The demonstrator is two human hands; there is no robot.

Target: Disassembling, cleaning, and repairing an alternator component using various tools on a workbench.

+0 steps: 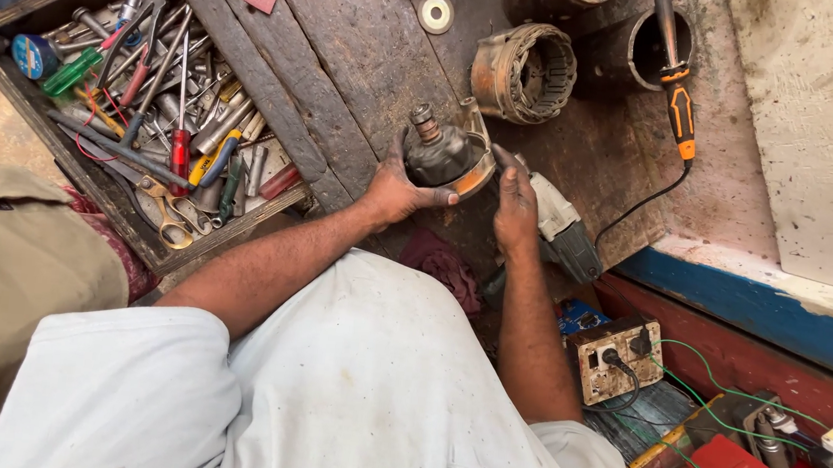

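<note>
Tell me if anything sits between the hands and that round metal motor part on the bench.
Nothing visible does. The left hand already grips the round metal motor part from its left side, thumb pressed on the housing. The right hand touches its right edge with the fingertips. The power tool lies behind the right hand, not between.

Bare counter (352, 48) planks lie open in the upper middle of the frame, above my left hand (395, 194). Further right, the stator ring (523, 73) and two round housings (644, 43) block the way. The power tool (563, 227) sits tight against my right hand (516, 211). At left, the tool tray (145, 120) is crammed full.
</note>
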